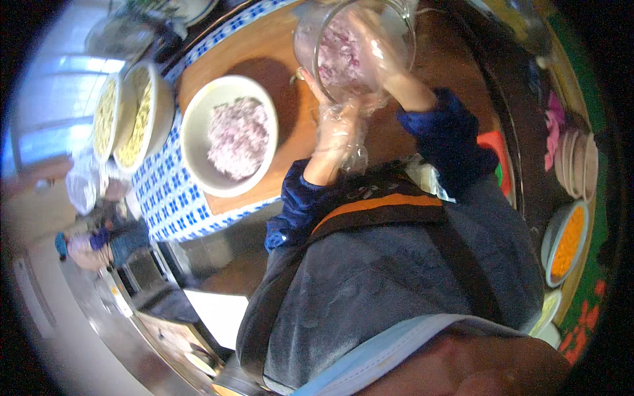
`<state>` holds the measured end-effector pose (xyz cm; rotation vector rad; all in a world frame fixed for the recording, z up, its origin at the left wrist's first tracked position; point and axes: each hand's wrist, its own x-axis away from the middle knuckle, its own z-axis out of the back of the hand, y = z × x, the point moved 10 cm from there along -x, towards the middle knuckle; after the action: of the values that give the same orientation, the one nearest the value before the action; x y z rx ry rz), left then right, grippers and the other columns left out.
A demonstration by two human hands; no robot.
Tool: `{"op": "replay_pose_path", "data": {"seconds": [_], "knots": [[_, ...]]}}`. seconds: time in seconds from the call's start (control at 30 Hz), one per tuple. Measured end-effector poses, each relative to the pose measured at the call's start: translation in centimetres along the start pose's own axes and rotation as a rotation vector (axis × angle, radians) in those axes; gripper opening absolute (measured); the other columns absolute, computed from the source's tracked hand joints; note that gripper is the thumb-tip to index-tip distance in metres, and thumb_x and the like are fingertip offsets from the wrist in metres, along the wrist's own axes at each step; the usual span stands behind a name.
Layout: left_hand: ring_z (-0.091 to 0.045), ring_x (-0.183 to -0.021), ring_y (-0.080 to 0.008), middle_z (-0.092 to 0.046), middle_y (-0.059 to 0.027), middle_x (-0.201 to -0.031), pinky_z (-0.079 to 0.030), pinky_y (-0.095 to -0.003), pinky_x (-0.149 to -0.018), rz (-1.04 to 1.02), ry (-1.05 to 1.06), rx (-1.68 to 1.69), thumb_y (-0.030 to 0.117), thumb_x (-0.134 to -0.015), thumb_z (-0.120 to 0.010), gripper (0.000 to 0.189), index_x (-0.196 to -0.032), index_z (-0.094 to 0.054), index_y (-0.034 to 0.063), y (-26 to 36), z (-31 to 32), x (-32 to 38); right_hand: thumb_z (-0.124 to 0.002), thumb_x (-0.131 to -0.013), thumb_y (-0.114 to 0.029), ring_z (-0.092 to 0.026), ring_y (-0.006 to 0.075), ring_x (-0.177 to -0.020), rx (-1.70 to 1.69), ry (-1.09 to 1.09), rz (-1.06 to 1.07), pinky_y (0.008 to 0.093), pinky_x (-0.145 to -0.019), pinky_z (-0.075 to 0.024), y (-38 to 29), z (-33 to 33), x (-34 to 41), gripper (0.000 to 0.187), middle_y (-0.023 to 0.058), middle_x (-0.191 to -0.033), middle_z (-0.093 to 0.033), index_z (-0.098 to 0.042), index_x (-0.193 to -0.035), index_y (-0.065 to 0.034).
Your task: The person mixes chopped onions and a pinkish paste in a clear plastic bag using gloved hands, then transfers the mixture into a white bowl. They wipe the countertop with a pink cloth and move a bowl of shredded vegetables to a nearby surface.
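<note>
My left hand (338,127), in a clear plastic glove, grips the near side of a transparent container (299,42), its thumb along the outer wall. The container is tipped, its round opening facing me. Inside it lies finely chopped purple-and-white food (339,57), which looks like red onion. My right hand (379,57), also in a clear glove, reaches into the container beside the chopped food. Its fingertips are blurred, so whether they hold any is unclear. To the left, a white ribbed bowl (195,143) holds a mound of similar chopped food (240,138).
Under the bowl is a brown wooden board (292,185) on a blue-and-white patterned cloth (171,203). Two bowls of pale yellow pieces (161,106) stand at far left. A bowl of orange bits (567,242) and stacked bowls (577,163) are at right. Another person (106,245) stands in the background.
</note>
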<state>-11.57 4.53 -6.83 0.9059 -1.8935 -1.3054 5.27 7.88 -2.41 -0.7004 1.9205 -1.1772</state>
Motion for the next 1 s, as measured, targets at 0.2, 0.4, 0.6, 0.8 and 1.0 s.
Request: {"op": "replay_pose_path", "data": {"seconds": [0.2, 0.4, 0.6, 0.8, 1.0], "knots": [[-0.056, -0.105, -0.0244, -0.04, -0.0239, -0.141, -0.052, -0.0314, -0.084, -0.108, 0.207, 0.037, -0.003, -0.088, -0.057, 0.108, -0.15, 0.029, 0.0171, 5.3, 13.3, 3.2, -0.059, -0.094, -0.034, -0.064, 0.0281, -0.092, 0.142, -0.843, 0.351, 0.0396, -0.082, -0.0512, -3.6, -24.9, 2.4, 0.033, 0.0119, -0.103, -0.067, -0.064, -0.11, -0.0061], [-0.047, -0.125, -0.0286, -0.027, -0.0202, -0.152, -0.048, -0.0358, -0.099, -0.513, 0.585, -0.223, -0.004, -0.09, -0.058, 0.101, -0.154, 0.016, 0.017, 9.9, 25.5, 10.2, -0.062, -0.092, -0.032, -0.063, 0.0269, -0.096, 0.254, -1.293, 0.518, 0.0381, -0.084, -0.0502, -0.9, -38.8, 10.9, 0.033, 0.0119, -0.107, -0.066, -0.063, -0.112, -0.0059], [-0.038, -0.132, -0.0316, -0.027, -0.0212, -0.151, -0.04, -0.0412, -0.106, -0.421, 0.707, -0.158, 0.003, -0.089, -0.065, 0.104, -0.155, 0.014, 0.0117, 7.5, 32.3, 11.4, -0.065, -0.091, -0.03, -0.062, 0.0258, -0.101, 0.424, -1.494, 0.631, 0.0366, -0.087, -0.0492, 2.8, -43.6, 15.6, 0.035, 0.0119, -0.111, -0.065, -0.062, -0.114, -0.0057], [-0.005, -0.149, -0.0393, 0.005, -0.0277, -0.16, -0.014, -0.0424, -0.12, -0.531, 0.72, -0.321, 0.002, -0.08, -0.063, 0.108, -0.154, 0.015, 0.0055, 8.3, 34.1, 11.1, -0.068, -0.089, -0.028, -0.061, 0.0246, -0.105, 0.641, -1.422, 0.808, 0.0351, -0.089, -0.0483, 2.9, -41.4, 12.9, 0.037, 0.0118, -0.115, -0.064, -0.06, -0.117, -0.0054], [0.0, -0.149, -0.0376, 0.009, -0.0248, -0.161, -0.011, -0.0449, -0.121, -0.604, 0.633, -0.289, 0.003, -0.078, -0.059, 0.106, -0.154, 0.014, 0.0066, 9.3, 34.5, 10.2, -0.068, -0.089, -0.038, -0.066, 0.0262, -0.093, 0.835, -1.108, 0.43, 0.0401, -0.079, -0.0514, 7.5, -45.1, 8.9, 0.036, 0.0124, -0.104, -0.069, -0.068, -0.107, -0.0074]]}}
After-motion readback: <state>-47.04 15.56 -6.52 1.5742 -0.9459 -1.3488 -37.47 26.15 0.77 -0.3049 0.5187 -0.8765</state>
